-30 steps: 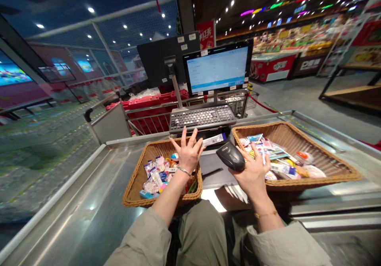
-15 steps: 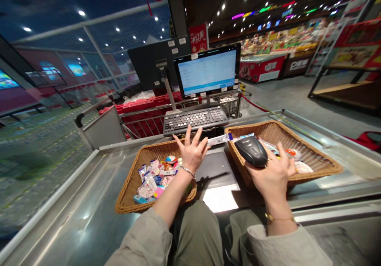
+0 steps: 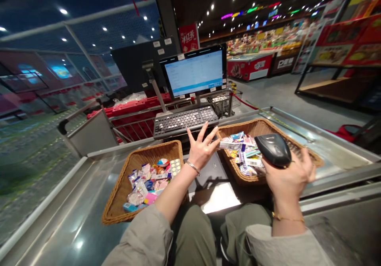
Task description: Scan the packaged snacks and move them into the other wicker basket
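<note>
My right hand (image 3: 290, 177) is wrapped around a black, rounded handheld barcode scanner (image 3: 274, 150), raised over the near edge of a brown wicker basket (image 3: 258, 123) full of small packets. My left hand (image 3: 202, 151), fingers splayed, pinches one end of a long white wrapped packet (image 3: 230, 145) at that basket's left rim, just below the grey keyboard (image 3: 184, 121). A second wicker basket (image 3: 123, 180) of sweets sits further left on the steel counter (image 3: 74, 218).

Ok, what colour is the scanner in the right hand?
Black; the scanner shows best in the head view, held in the right hand.
</note>
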The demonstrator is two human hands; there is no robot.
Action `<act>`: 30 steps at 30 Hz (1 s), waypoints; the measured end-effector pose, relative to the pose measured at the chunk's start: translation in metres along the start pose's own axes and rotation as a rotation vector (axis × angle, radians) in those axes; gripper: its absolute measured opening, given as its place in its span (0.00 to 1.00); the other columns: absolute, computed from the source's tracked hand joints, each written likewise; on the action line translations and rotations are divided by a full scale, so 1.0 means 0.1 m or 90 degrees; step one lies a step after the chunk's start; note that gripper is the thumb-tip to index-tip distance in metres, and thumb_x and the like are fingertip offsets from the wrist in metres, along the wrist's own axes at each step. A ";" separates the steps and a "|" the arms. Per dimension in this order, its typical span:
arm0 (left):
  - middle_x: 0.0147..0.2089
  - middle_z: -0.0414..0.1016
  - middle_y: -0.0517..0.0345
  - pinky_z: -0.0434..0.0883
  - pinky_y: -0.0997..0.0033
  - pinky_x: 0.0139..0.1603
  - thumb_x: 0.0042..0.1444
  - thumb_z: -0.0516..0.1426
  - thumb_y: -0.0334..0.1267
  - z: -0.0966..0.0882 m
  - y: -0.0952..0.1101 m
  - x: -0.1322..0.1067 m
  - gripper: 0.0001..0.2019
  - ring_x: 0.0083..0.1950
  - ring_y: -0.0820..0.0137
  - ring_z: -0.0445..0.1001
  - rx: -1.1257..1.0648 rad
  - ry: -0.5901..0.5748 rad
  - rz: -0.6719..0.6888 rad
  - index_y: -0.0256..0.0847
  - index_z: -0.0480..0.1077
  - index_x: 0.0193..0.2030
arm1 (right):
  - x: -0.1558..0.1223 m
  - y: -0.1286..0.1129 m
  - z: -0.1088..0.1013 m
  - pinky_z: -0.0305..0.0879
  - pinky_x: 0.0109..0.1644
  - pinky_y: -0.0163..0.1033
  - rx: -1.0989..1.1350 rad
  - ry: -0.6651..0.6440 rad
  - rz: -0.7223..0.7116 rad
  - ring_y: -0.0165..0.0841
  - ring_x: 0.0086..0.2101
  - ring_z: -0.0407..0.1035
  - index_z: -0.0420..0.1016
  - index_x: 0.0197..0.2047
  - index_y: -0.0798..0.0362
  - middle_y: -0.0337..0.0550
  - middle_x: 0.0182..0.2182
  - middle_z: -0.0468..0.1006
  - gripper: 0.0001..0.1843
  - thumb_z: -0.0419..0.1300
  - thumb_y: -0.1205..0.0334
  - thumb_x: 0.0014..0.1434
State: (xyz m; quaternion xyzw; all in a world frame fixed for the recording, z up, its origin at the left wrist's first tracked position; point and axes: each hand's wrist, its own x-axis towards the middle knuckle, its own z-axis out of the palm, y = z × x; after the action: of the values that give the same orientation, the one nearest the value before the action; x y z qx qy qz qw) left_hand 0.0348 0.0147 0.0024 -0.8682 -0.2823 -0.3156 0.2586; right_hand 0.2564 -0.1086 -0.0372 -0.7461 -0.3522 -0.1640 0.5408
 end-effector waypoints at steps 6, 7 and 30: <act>0.72 0.66 0.54 0.24 0.20 0.69 0.67 0.59 0.45 0.09 0.08 0.20 0.11 0.78 0.52 0.51 -0.025 -0.019 0.090 0.55 0.77 0.54 | 0.06 0.10 -0.01 0.53 0.68 0.67 0.027 0.087 0.048 0.59 0.59 0.68 0.81 0.46 0.55 0.62 0.55 0.77 0.31 0.70 0.44 0.42; 0.72 0.66 0.55 0.24 0.20 0.69 0.68 0.58 0.44 0.12 0.11 0.24 0.11 0.79 0.53 0.50 -0.027 -0.026 0.096 0.55 0.76 0.55 | 0.07 0.10 -0.01 0.52 0.68 0.67 0.027 0.090 0.056 0.59 0.58 0.68 0.81 0.45 0.55 0.61 0.54 0.77 0.31 0.70 0.44 0.42; 0.80 0.47 0.46 0.36 0.25 0.74 0.67 0.54 0.50 0.20 0.45 0.10 0.30 0.81 0.50 0.34 -0.027 -0.174 -0.112 0.43 0.59 0.73 | -0.02 0.02 0.09 0.52 0.67 0.66 0.020 0.023 0.068 0.59 0.62 0.64 0.81 0.48 0.59 0.69 0.62 0.71 0.31 0.68 0.44 0.47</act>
State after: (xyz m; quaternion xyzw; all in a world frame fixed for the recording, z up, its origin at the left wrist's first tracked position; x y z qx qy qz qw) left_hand 0.0787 -0.0011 -0.0164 -0.8802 -0.3830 -0.2221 0.1710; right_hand 0.2551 -0.1016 -0.0434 -0.7521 -0.3048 -0.1427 0.5667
